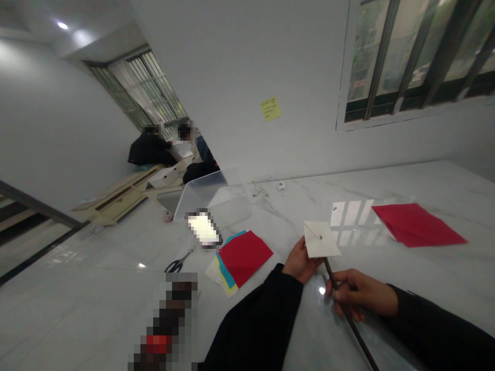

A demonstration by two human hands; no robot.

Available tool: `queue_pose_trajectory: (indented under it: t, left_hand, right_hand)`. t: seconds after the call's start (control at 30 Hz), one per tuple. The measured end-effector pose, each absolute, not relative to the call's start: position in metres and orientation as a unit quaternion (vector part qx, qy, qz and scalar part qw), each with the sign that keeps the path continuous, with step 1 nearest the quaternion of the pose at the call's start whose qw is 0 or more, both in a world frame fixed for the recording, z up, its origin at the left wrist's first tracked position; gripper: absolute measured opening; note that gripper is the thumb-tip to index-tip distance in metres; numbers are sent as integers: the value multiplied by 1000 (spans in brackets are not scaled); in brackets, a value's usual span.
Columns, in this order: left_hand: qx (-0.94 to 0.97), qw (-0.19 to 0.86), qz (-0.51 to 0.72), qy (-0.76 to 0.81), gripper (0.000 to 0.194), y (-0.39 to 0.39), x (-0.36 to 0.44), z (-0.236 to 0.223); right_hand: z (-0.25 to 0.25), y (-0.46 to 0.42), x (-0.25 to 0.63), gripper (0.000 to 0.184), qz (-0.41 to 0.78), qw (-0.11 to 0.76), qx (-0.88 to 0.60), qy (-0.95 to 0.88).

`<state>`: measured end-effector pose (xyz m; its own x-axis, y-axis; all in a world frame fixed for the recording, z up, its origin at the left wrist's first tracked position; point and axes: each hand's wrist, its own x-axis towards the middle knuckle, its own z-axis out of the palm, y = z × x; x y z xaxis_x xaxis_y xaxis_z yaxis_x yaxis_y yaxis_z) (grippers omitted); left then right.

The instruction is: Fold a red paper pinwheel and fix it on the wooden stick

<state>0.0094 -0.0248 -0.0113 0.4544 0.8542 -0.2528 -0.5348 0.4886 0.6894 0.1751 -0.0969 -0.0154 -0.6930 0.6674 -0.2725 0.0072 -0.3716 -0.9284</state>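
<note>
Over a shiny white table [294, 206], holding a small white paper [324, 247] with a dark loop [320, 237] in its middle in the left hand [299, 263]. Gripping a thin brown stick [356, 331] in the right hand [361, 292], running up to the paper's bottom edge. Left of the left hand, colored papers [245, 257] and black scissors [176, 265]; past the right hand, red paper [417, 225].
</note>
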Motion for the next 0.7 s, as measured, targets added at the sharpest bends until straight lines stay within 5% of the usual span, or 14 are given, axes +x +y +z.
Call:
queue_pose_trajectory:
  t: [0.27, 0.7]
  left_hand:
    - [280, 807, 443, 273, 47, -23, 12, -20]
    - [294, 799, 442, 283, 48, -22, 17, -25]
  right_hand:
    - [-23, -95, 175, 43, 761, 230, -328, -510]
    - [-25, -78, 186, 39, 703, 444, -455, -318]
